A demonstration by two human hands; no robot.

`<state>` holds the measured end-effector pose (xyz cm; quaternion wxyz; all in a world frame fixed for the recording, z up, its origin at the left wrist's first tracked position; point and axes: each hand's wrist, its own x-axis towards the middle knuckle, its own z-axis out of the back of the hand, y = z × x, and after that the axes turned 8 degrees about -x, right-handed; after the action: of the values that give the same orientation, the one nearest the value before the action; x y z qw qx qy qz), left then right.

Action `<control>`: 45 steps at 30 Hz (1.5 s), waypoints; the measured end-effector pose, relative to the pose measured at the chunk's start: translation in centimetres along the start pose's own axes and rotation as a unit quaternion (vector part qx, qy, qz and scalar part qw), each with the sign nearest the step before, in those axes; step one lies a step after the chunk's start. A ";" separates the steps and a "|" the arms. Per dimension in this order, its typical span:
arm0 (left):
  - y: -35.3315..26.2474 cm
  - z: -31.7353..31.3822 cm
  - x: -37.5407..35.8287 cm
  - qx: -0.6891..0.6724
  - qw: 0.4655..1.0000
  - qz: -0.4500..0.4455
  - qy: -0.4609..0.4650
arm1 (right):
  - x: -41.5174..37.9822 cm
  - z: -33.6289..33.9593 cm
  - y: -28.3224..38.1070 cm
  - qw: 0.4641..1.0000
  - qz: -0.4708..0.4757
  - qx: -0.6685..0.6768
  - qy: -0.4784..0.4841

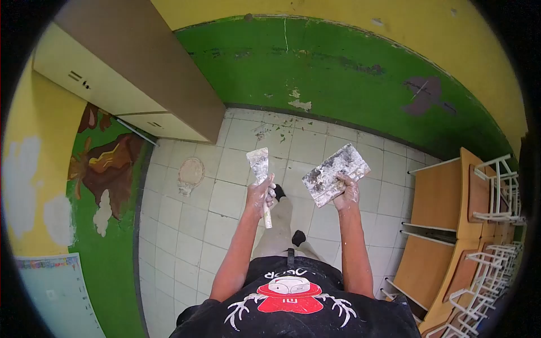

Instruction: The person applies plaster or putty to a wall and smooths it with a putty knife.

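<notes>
My left hand is wrapped round the handle of a putty knife, whose broad blade, smeared with white, points away from me. In my right hand is a rectangular plate, its face coated with white and dark plaster smears. Both hands are dusted with white and held apart in front of my body, above the tiled floor. The two tools do not touch each other.
Ahead stands a green and yellow wall with peeled patches; paint flakes lie at its base. A tall cabinet is at the left. Wooden desks and stacked chairs line the right. A round lid-like patch marks the floor.
</notes>
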<state>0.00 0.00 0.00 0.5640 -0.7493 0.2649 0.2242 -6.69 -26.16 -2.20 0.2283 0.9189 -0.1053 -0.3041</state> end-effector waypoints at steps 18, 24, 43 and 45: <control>-11.3 -6.0 26.0 0.043 0.990 0.119 0.061 | 25.4 -8.2 0.6 0.987 0.030 -0.091 -0.132; -10.8 -6.0 35.1 -0.040 0.991 0.111 0.061 | 36.1 -6.4 -2.3 0.979 0.004 -0.164 -0.118; -0.8 6.3 66.3 0.133 0.977 0.128 0.107 | 61.6 4.6 -23.3 0.901 0.181 -0.386 -0.084; 1.6 7.7 70.0 0.163 0.977 0.061 0.123 | 63.6 4.6 -26.8 0.901 0.271 -0.328 -0.086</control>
<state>51.85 -3.05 -47.60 0.6271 -0.6516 0.4101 0.1180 42.43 -25.54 -50.96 0.5806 0.6982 -0.2635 -0.3255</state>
